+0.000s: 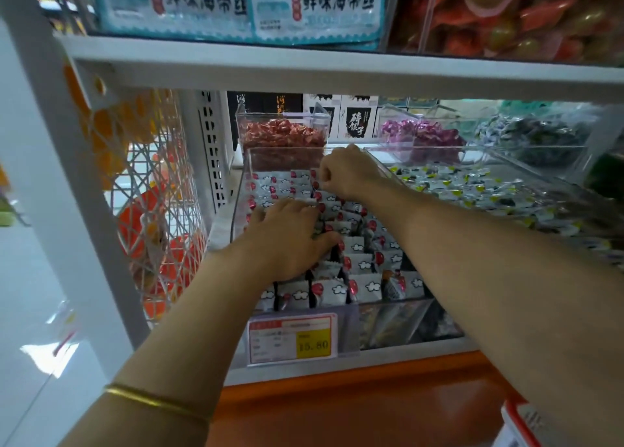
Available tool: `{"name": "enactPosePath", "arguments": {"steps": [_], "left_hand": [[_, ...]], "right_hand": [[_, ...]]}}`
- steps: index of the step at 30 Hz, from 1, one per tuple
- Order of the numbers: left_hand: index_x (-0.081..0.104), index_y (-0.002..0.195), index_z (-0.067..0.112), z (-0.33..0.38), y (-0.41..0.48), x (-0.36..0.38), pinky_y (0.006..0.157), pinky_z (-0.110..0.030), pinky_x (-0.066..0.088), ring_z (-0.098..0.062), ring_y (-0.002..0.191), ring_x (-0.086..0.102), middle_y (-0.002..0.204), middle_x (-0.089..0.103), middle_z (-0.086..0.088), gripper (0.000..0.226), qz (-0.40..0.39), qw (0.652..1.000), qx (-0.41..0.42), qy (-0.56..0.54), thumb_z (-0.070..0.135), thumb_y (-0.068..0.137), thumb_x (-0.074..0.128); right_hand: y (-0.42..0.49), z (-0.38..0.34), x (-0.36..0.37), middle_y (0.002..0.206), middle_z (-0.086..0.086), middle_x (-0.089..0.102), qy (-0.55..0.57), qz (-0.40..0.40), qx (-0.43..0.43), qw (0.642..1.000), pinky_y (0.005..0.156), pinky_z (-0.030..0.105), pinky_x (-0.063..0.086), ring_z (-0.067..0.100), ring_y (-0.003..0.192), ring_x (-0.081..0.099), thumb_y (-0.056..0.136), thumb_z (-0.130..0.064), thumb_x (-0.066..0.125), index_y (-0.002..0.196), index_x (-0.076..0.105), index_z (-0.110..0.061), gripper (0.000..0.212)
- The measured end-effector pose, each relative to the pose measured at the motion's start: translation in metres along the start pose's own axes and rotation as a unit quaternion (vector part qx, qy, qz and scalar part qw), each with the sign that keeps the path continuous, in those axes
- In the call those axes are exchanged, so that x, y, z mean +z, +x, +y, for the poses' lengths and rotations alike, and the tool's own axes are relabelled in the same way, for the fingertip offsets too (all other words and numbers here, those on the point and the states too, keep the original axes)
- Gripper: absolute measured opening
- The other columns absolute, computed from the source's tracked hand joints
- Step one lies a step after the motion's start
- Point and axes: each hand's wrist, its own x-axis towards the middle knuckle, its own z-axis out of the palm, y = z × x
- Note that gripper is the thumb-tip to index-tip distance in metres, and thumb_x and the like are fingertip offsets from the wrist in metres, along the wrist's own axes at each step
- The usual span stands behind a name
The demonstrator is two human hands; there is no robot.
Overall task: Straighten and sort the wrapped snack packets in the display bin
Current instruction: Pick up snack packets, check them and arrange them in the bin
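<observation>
A clear display bin (241, 190) on the middle shelf holds several rows of white wrapped snack packets (363, 264) with cloud prints and red spots. My left hand (290, 237) lies flat on the packets in the bin's left half, fingers spread and pressing down. My right hand (347, 173) reaches to the far end of the bin, its fingers curled down onto the packets there; what they pinch is hidden under the knuckles. The front rows stand roughly upright.
A bin of white, yellow and black packets (472, 190) adjoins on the right. Bins of red candy (280, 136) and purple candy (422, 132) stand behind. The upper shelf edge (337, 72) hangs low overhead. A price tag (292, 338) fronts the bin. A wire rack (158, 210) stands left.
</observation>
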Motion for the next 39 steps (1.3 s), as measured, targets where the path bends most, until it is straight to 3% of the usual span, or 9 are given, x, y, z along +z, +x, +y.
{"name": "enactPosePath", "arguments": {"steps": [6, 11, 14, 17, 20, 23, 27, 33, 39], "left_hand": [[0.042, 0.134, 0.013, 0.003, -0.004, -0.004, 0.109, -0.053, 0.025, -0.03, 0.131, 0.032, 0.14, 0.042, -0.011, 0.055, 0.015, 0.999, -0.007, -0.043, 0.05, 0.094, 0.036], [0.053, 0.113, 0.008, 0.011, -0.014, -0.008, 0.102, -0.045, 0.036, -0.033, 0.118, 0.044, 0.123, 0.051, -0.015, 0.033, 0.08, 0.988, -0.032, -0.128, 0.035, 0.096, 0.042], [0.043, 0.134, 0.007, 0.015, -0.024, -0.011, 0.101, -0.033, 0.034, -0.028, 0.125, 0.042, 0.139, 0.044, -0.012, 0.041, 0.149, 0.973, -0.036, -0.173, 0.025, 0.097, 0.044], [0.037, 0.141, 0.011, 0.02, -0.036, -0.015, 0.096, -0.024, 0.032, -0.024, 0.127, 0.041, 0.145, 0.039, -0.008, 0.045, 0.197, 0.955, -0.042, -0.219, 0.022, 0.098, 0.045], [0.036, 0.142, 0.013, 0.028, -0.05, -0.019, 0.101, -0.029, 0.038, -0.023, 0.126, 0.045, 0.143, 0.042, -0.009, 0.049, 0.212, 0.937, -0.054, -0.271, 0.025, 0.096, 0.048], [0.045, 0.136, 0.014, 0.037, -0.066, -0.022, 0.088, -0.03, 0.045, -0.018, 0.109, 0.056, 0.125, 0.058, -0.002, 0.044, 0.2, 0.907, -0.058, -0.365, 0.029, 0.095, 0.05], [0.065, 0.092, 0.019, 0.047, -0.079, -0.023, 0.065, -0.02, 0.055, -0.011, 0.077, 0.062, 0.085, 0.066, -0.001, 0.016, 0.188, 0.845, -0.06, -0.497, 0.023, 0.095, 0.05], [0.057, 0.075, 0.009, 0.047, -0.076, -0.019, 0.061, -0.019, 0.055, -0.015, 0.07, 0.063, 0.074, 0.059, -0.007, 0.025, 0.16, 0.682, -0.105, -0.706, 0.017, 0.097, 0.047], [0.057, 0.075, 0.005, 0.048, -0.067, -0.014, 0.059, -0.018, 0.055, -0.018, 0.069, 0.064, 0.078, 0.059, -0.013, 0.025, 0.22, 0.675, -0.141, -0.69, 0.014, 0.097, 0.047]], "right_hand": [[-0.002, -0.001, -0.015, 0.099, 0.016, 0.061, 0.065, 0.115, 0.031, 0.991, 0.073, 0.028, 0.044, 0.027, 0.089, 0.06, 0.092, -0.009, 0.048, 0.087, 0.061, -0.005, 0.014], [-0.023, -0.001, -0.022, 0.097, 0.016, 0.059, 0.099, 0.183, 0.019, 0.978, 0.067, 0.024, 0.037, 0.026, 0.086, 0.058, 0.093, -0.005, 0.046, 0.096, 0.058, -0.002, 0.012], [-0.052, -0.006, -0.033, 0.089, 0.008, 0.049, 0.194, 0.286, 0.041, 0.938, 0.056, 0.02, 0.027, 0.014, 0.073, 0.043, 0.095, -0.002, 0.043, 0.088, 0.056, -0.005, 0.014], [-0.095, -0.012, -0.045, 0.085, 0.01, 0.048, 0.313, 0.346, 0.069, 0.881, 0.062, 0.012, 0.033, 0.014, 0.073, 0.043, 0.094, -0.002, 0.045, 0.083, 0.047, -0.01, 0.015], [-0.137, -0.013, -0.057, 0.079, 0.007, 0.055, 0.455, 0.322, 0.125, 0.82, 0.059, 0.028, 0.047, 0.015, 0.063, 0.058, 0.095, -0.005, 0.048, 0.084, 0.045, -0.01, 0.013], [-0.167, -0.007, -0.067, 0.073, 0.004, 0.056, 0.591, 0.256, 0.178, 0.744, 0.047, 0.019, 0.048, 0.003, 0.048, 0.057, 0.095, -0.005, 0.049, 0.091, 0.051, -0.004, 0.005], [-0.189, -0.007, -0.072, 0.069, 0.006, 0.058, 0.717, 0.199, 0.194, 0.64, 0.049, 0.02, 0.049, 0.008, 0.05, 0.058, 0.093, -0.002, 0.051, 0.083, 0.056, -0.003, 0.012], [-0.202, -0.001, -0.07, 0.066, 0.003, 0.066, 0.795, 0.14, 0.187, 0.56, 0.053, 0.019, 0.052, 0.011, 0.058, 0.064, 0.088, -0.006, 0.058, 0.083, 0.065, -0.003, 0.009], [-0.2, -0.001, -0.065, 0.064, 0.003, 0.069, 0.819, 0.101, 0.179, 0.536, 0.052, 0.018, 0.053, 0.01, 0.058, 0.066, 0.088, -0.009, 0.058, 0.084, 0.065, -0.003, 0.01]]}}
